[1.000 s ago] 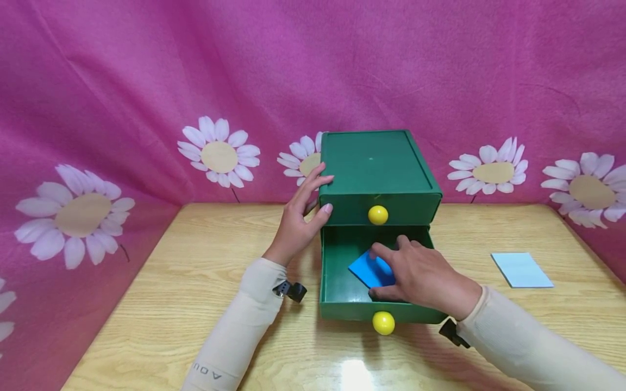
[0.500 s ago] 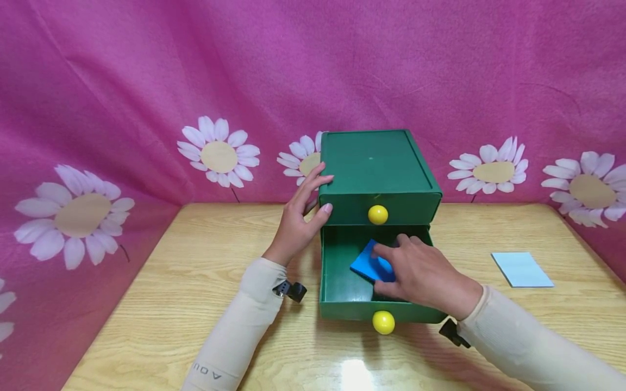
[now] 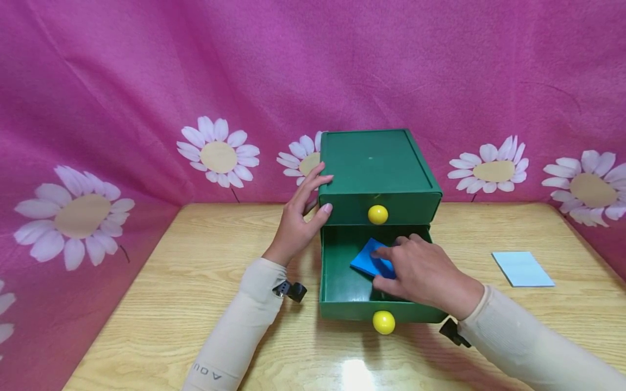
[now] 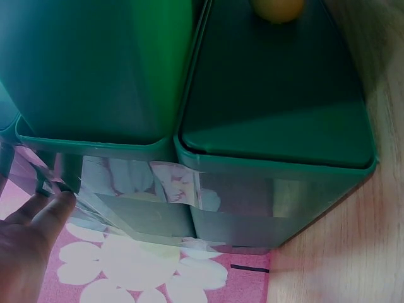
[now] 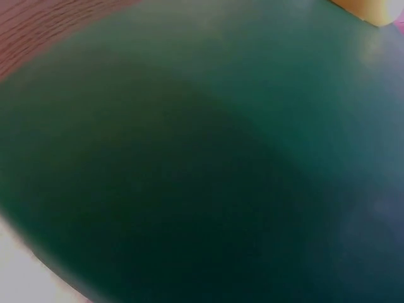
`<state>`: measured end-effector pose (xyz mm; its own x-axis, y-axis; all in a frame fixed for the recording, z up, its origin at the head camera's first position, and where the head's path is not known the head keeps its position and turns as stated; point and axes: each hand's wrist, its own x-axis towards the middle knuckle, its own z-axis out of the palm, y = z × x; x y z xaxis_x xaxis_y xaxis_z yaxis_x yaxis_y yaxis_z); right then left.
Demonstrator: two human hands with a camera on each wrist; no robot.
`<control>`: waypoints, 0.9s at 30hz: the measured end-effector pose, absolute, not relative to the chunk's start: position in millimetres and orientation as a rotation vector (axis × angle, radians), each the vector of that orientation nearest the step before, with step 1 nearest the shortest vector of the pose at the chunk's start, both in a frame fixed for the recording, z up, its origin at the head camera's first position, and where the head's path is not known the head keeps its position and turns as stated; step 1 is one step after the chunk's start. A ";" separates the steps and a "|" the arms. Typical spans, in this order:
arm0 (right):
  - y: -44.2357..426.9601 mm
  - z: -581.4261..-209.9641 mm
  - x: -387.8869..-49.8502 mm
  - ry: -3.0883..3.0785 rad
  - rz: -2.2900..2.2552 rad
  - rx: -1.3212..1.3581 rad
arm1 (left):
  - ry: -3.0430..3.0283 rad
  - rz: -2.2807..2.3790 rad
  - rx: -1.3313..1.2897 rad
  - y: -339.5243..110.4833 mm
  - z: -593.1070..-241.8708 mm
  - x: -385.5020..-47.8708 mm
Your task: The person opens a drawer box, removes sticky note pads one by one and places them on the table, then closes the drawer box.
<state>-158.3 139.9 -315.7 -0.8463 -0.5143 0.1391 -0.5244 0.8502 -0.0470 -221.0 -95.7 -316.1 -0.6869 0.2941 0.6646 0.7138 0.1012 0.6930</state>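
A small green drawer cabinet [image 3: 379, 163] stands on the table, its lower drawer [image 3: 337, 288] pulled out and its upper drawer closed. Inside the lower drawer is a square blue pad of paper notes [image 3: 364, 262], slightly tilted. My right hand [image 3: 425, 269] reaches over the drawer and pinches the pad's near right part between thumb and fingers; the hand covers part of the pad. My left hand [image 3: 303, 214] rests against the cabinet's left side, its fairly straight fingers at the top edge and its thumb at the front corner. In the left wrist view, fingertips [image 4: 55, 205] touch the cabinet's side.
A light blue square note pad [image 3: 523, 269] lies on the wooden table [image 3: 195, 260] to the right. Yellow round knobs are on the upper drawer front [image 3: 378, 214] and the lower drawer front [image 3: 383, 322]. Behind hangs a pink cloth [image 3: 274, 70] with daisies.
The blue pad has shifted slightly back and tilted in the drawer, as my right thumb has drawn closer to the fingers. My left hand and the cabinet stay put.
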 end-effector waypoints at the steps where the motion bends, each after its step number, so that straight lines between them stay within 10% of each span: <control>1: 139.9 -315.7 -158.5 -2.904 0.130 0.818 | -2.026 -1.610 -0.989 -95.8 -316.1 -220.9; 27: 141.6 -313.9 -160.2 -2.943 0.203 0.801 | -2.018 -1.613 -1.006 -96.4 -316.2 -222.1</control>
<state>-160.2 141.6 -313.9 -0.8591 -0.4983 0.1165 -0.5095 0.8540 -0.1051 -222.1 -96.4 -316.2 -0.6783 0.3006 0.6705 0.7202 0.0912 0.6877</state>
